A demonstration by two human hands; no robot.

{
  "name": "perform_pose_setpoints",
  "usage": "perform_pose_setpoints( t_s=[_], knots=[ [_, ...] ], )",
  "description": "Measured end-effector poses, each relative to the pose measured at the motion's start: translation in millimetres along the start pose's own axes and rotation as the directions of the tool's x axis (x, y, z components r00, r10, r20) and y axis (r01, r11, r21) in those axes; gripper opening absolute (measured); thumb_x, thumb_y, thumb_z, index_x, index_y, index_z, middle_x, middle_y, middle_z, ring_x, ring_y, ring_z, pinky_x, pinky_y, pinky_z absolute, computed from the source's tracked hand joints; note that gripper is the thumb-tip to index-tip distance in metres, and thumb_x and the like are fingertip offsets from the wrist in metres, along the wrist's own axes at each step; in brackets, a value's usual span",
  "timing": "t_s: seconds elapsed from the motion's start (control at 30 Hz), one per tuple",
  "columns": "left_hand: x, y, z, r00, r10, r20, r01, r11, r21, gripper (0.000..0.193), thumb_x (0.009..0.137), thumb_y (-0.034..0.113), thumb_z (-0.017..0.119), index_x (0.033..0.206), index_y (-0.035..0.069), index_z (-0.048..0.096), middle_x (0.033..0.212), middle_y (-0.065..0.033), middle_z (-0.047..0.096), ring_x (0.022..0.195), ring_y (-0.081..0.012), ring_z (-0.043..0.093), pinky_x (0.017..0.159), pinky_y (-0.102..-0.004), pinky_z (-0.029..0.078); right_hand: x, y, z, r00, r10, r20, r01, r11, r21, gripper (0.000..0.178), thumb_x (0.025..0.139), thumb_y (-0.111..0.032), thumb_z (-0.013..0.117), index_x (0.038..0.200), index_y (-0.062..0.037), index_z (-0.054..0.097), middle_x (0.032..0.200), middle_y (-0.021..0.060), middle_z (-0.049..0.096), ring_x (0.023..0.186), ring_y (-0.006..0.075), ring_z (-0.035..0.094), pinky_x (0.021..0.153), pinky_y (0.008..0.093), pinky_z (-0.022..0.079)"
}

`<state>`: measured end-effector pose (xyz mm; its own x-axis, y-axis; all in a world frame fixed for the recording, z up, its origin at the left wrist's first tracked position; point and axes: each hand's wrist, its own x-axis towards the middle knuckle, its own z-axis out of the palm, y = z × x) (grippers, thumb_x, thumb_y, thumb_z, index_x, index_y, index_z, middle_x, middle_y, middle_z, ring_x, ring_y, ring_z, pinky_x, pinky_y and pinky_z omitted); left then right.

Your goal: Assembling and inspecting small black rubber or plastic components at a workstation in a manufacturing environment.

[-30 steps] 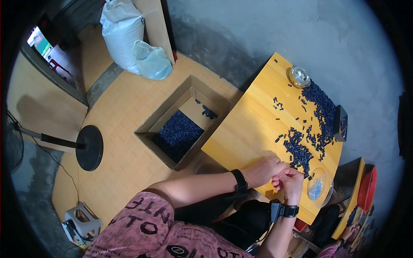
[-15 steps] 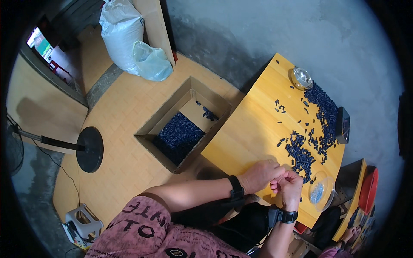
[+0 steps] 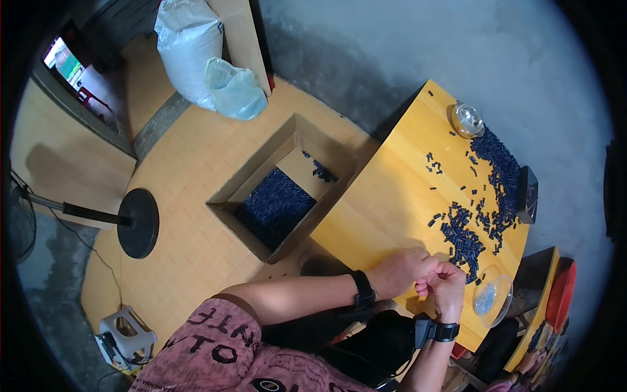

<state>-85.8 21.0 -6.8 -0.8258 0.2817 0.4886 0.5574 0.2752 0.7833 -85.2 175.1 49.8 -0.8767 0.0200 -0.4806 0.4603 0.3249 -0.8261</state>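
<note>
Over the near edge of the yellow table (image 3: 366, 209), my left hand (image 3: 401, 271) and my right hand (image 3: 445, 287) meet with fingertips pinched together. Whatever lies between the fingers is too small and too hidden to make out. Just beyond them, many small dark blue cylindrical pieces (image 3: 462, 238) lie loosely scattered, and a denser heap of them (image 3: 498, 160) runs along the far right side. Beside my right hand sits a clear round dish (image 3: 503, 307) with tiny pale blue or clear bits (image 3: 484, 298) in it. Each wrist wears a black band.
Left of the table, an open cardboard box (image 3: 238, 186) on the floor holds many dark pieces. A round clear-lidded container (image 3: 467, 121) and a black box (image 3: 528, 195) stand at the table's far side. At right are a red basin (image 3: 560, 297) and another person's hand (image 3: 532, 359).
The whole view has shifted slightly, with the table appearing a little farther right. My hands stay pinched together in nearly the same place.
</note>
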Motion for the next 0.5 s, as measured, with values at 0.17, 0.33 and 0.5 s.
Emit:
perform_pose_setpoints(
  t_s=[0.17,0.33,0.5],
  knots=[
    [2.3,0.0,-0.3,0.999,-0.018,0.038,0.018,1.0,-0.001,0.012,0.081,0.004,0.057,0.092,0.005,0.053,0.078,-0.0119,0.055,0.077,-0.0324,0.059,0.068,-0.041,0.047,3.4,0.9,-1.0,1.0,-0.017,0.018,0.017,1.0,-0.015,0.01,0.091,0.002,0.06,0.082,0.0041,0.064,0.07,0.0091,0.067,0.055,0.0135,0.062,0.05,0.0249,0.052],
    [8.0,6.3,-1.7,0.998,-0.019,0.053,0.019,1.0,0.001,0.013,0.08,0.004,0.057,0.092,0.005,0.053,0.079,-0.0126,0.056,0.078,-0.0324,0.059,0.067,-0.0413,0.047,6.8,-0.9,-2.9,0.999,0.019,0.043,-0.017,0.999,-0.051,0.011,0.091,0.004,0.058,0.082,0.0036,0.064,0.069,0.0091,0.066,0.054,0.0135,0.062,0.049,0.0251,0.052],
    [4.8,7.0,1.2,0.997,-0.065,0.034,0.065,0.998,-0.003,0.006,0.082,0.007,0.055,0.087,0.003,0.054,0.079,-0.0136,0.056,0.078,-0.0336,0.058,0.067,-0.0415,0.046,0.7,-2.2,5.3,1.0,-0.024,-0.001,0.023,0.997,-0.069,0.013,0.092,0.002,0.058,0.08,0.0021,0.063,0.066,0.0073,0.064,0.053,0.0129,0.061,0.048,0.0243,0.05]
  ],
)
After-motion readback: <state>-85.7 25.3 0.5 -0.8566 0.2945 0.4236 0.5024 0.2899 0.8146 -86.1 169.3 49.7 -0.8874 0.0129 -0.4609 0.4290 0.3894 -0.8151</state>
